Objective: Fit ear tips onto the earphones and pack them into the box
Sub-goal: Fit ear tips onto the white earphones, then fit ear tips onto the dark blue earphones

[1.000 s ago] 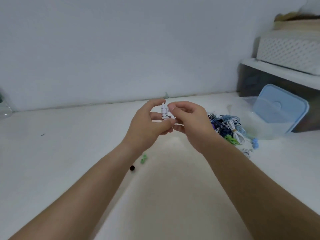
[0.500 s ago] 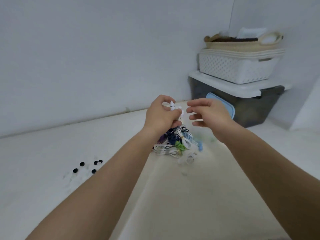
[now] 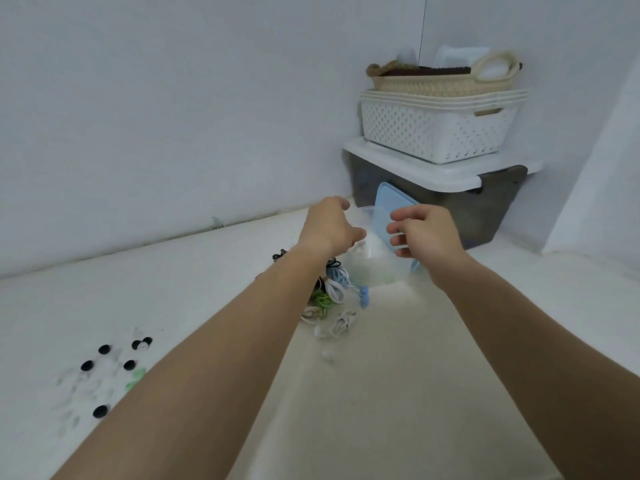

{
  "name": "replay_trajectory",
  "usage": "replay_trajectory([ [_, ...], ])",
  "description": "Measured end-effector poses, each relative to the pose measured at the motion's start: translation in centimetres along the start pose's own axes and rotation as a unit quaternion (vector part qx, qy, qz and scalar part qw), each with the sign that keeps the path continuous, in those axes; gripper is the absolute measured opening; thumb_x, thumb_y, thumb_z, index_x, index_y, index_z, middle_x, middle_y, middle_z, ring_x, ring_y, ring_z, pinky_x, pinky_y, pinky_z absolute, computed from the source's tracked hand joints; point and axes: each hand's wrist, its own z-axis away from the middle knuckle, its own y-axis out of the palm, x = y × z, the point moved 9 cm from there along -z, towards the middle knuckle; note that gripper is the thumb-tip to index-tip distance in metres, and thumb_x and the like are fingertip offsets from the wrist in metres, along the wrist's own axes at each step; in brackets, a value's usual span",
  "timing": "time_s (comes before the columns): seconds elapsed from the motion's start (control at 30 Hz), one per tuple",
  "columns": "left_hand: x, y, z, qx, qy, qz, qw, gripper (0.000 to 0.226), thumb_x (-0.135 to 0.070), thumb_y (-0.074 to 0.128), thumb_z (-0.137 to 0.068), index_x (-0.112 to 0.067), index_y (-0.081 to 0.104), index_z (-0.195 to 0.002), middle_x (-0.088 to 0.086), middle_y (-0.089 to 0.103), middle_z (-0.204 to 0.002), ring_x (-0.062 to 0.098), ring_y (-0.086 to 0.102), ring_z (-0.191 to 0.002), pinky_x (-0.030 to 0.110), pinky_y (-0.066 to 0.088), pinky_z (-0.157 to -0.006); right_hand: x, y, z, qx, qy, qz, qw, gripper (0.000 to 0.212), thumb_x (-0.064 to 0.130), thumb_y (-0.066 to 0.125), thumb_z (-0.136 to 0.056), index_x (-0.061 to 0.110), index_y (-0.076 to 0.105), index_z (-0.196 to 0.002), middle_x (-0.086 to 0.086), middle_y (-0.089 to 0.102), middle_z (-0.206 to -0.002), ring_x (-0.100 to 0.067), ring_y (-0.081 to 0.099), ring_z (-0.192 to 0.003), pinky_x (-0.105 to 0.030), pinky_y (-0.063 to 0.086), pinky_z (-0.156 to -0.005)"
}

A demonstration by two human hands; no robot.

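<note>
Left hand reaches over the box to pack a white earphone.

The left hand (image 3: 329, 226) has parted from the right hand (image 3: 427, 237) and now hangs over the clear box (image 3: 384, 268), fingers curled down. A blurred white earphone (image 3: 361, 246) shows just under them, gripped or dropped I cannot tell. The right hand is loosely curled, holding nothing. 1 earphone seems nearly packed; the earphone pile (image 3: 329, 292) beside the box remains.

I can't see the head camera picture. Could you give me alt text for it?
A person's left hand and right hand reach over a clear plastic box on a white table, a blue lid leaning behind it. Coiled earphones lie piled beside the box, with loose ear tips scattered further left.
</note>
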Motion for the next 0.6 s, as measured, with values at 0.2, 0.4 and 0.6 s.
replay_trajectory([
  [0.2,1.2,-3.0,1.8,-0.033,0.009,0.044,0.998,0.013,-0.010,0.065,-0.091,-0.017,0.070,-0.099,0.003,0.071,-0.087,0.016,0.071,-0.071,0.021,0.051,-0.056,1.6,1.5,1.0,0.025,-0.039,-0.002,0.999,0.029,-0.002,0.045,-0.092,0.010,0.069,-0.101,-0.007,0.071,-0.086,-0.014,0.062,-0.063,-0.024,0.053,-0.054],
  [0.4,6.6,-6.0,5.3,-0.031,0.004,-0.107,0.994,0.017,-0.011,0.066,-0.087,-0.028,0.068,-0.085,-0.008,0.068,-0.082,0.014,0.063,-0.081,0.025,0.050,-0.077,3.8,7.0,3.9,0.150,-0.100,0.056,0.982,0.024,-0.003,0.052,-0.092,0.011,0.070,-0.097,-0.009,0.074,-0.085,-0.015,0.068,-0.062,-0.026,0.054,-0.053],
  [0.6,9.7,-7.3,8.1,-0.064,0.007,-0.050,0.997,0.020,-0.008,0.059,-0.093,-0.021,0.073,-0.097,-0.004,0.072,-0.091,0.013,0.063,-0.081,0.014,0.040,-0.067,2.9,13.5,7.3,0.274,-0.196,0.299,0.893,0.035,0.007,0.068,-0.084,0.027,0.072,-0.112,0.007,0.069,-0.101,-0.001,0.059,-0.076,-0.008,0.041,-0.064],
])
